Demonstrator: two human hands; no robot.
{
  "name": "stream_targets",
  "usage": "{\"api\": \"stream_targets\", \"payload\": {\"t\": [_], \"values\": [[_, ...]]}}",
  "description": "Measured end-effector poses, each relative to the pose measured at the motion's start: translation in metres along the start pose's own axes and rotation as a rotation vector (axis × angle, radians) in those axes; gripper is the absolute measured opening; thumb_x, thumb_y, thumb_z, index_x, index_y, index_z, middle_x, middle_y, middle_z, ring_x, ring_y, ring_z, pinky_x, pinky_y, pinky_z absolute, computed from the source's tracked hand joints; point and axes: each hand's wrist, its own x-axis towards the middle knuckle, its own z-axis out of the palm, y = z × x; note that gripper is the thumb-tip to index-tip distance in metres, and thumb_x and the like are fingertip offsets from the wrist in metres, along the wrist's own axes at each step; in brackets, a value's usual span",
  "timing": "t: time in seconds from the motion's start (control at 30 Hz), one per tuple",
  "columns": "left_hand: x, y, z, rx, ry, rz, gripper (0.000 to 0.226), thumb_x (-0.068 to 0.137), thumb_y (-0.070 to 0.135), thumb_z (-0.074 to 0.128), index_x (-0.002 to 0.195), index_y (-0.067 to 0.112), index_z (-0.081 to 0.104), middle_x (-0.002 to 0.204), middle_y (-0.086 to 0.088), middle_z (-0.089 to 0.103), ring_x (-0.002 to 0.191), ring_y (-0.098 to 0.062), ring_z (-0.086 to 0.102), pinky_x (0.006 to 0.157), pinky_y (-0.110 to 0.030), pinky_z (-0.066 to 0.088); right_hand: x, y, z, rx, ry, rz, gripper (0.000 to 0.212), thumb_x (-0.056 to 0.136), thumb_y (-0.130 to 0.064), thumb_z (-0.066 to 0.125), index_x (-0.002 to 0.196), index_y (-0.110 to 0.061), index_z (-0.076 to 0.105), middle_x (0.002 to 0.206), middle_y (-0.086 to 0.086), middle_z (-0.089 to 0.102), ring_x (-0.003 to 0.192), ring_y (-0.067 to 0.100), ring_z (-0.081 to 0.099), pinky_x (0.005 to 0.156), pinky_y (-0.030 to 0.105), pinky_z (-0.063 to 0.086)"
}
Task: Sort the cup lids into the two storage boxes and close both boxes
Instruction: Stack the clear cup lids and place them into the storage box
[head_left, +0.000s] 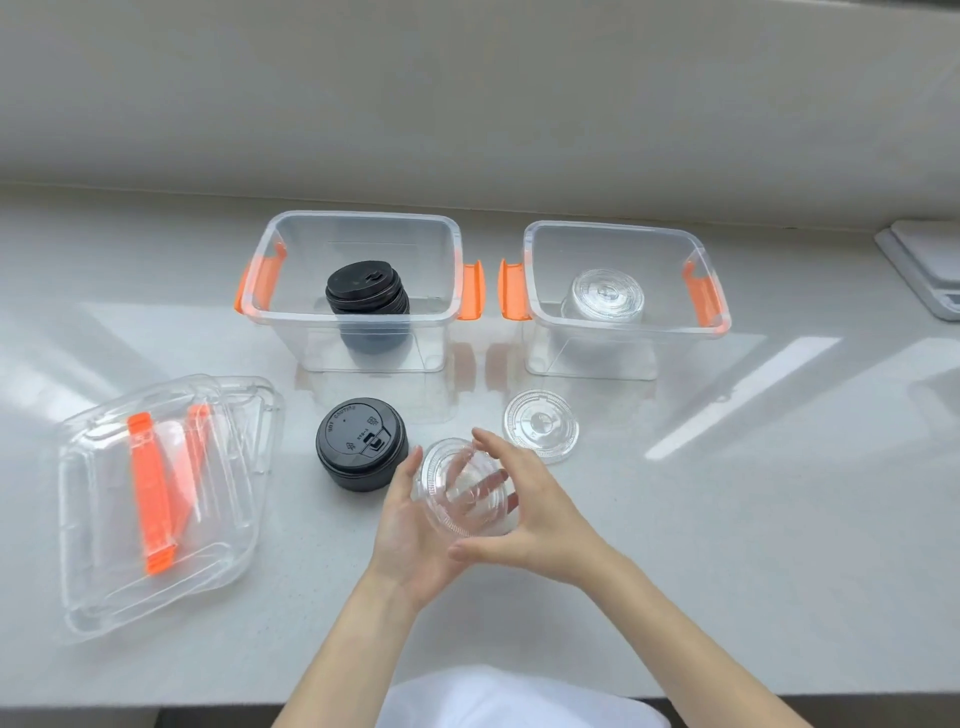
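Both hands, left hand (410, 525) and right hand (524, 514), close their grip round clear lids (465, 488) at lower centre; black lids (362, 441) beside read "HOT CAUTION".

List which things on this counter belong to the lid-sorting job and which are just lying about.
Job: left box holding black lids; right box holding clear lids; black stack; loose clear lid; clear stack in both hands; box covers.

Lying about: grey tray, far right.
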Motion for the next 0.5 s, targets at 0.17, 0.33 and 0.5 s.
{"api": "stream_targets", "payload": {"t": [0.17,0.33,0.5], "values": [[-0.005,0.001,-0.008,0.013,-0.005,0.021,0.059,0.078,0.06,0.046,0.111,0.012,0.059,0.106,-0.017,0.069,0.091,-0.033,0.07,0.081,-0.044,0.057,0.001,-0.004,0.01,-0.056,-0.028,-0.026,0.106,0.053,-0.044,0.083,0.141,-0.03,0.026,0.126,-0.025,0.038,0.124,0.007,0.04,0.106,0.033,0.037],[-0.013,0.009,-0.02,0.085,0.027,0.03,0.046,0.072,0.049,0.055,0.106,0.019,0.059,0.118,-0.014,0.059,0.098,-0.035,0.061,0.091,-0.047,0.044,-0.002,-0.004,0.009,0.084,-0.089,0.06,0.092,0.063,-0.031,0.077,0.14,-0.036,0.026,0.135,-0.015,0.033,0.125,-0.009,0.026,0.098,0.006,0.025],[-0.034,0.022,-0.041,0.182,0.097,0.075,0.043,0.066,0.05,0.058,0.097,0.02,0.064,0.107,-0.012,0.064,0.092,-0.033,0.06,0.077,-0.044,0.049,0.012,0.014,0.015,-0.303,-0.075,-0.003,0.095,0.063,-0.041,0.063,0.145,-0.023,0.019,0.152,-0.005,0.023,0.141,0.011,0.012,0.118,0.03,0.014]]}}
